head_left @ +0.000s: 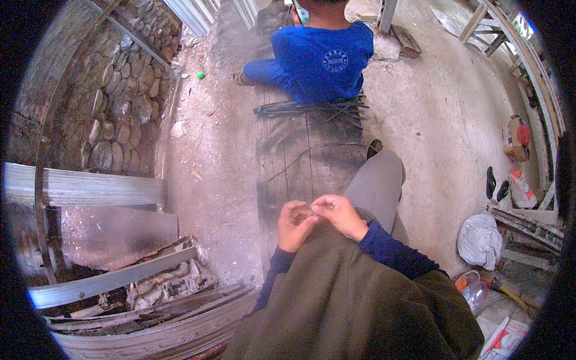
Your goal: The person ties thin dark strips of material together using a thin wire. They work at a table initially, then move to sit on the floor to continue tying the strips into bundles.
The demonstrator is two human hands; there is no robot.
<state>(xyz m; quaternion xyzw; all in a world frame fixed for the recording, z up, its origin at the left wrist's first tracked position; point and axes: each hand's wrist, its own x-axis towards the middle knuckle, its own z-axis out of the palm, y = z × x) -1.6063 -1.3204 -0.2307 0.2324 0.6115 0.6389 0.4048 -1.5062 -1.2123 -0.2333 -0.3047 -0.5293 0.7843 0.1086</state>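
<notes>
My left hand (293, 226) and my right hand (339, 216) meet above my lap, fingertips almost touching. Both are closed in a pinch around something tiny and dark between them, too small to make out. Beyond them runs a dark wooden plank bench (288, 171), which I seem to straddle. A bundle of thin dark strips (312, 110) lies across its planks, just behind a seated person in a blue shirt (321, 60). One single dark strip (300, 157) curves over the boards between that bundle and my hands.
Stacked stones (123, 108) fill the left side, with metal beams (96, 186) nearer me. A small green ball (200, 75) lies on the floor. To the right are a cardboard box (516, 139), black sandals (497, 185), a white sack (480, 241) and a clear plastic container (475, 294).
</notes>
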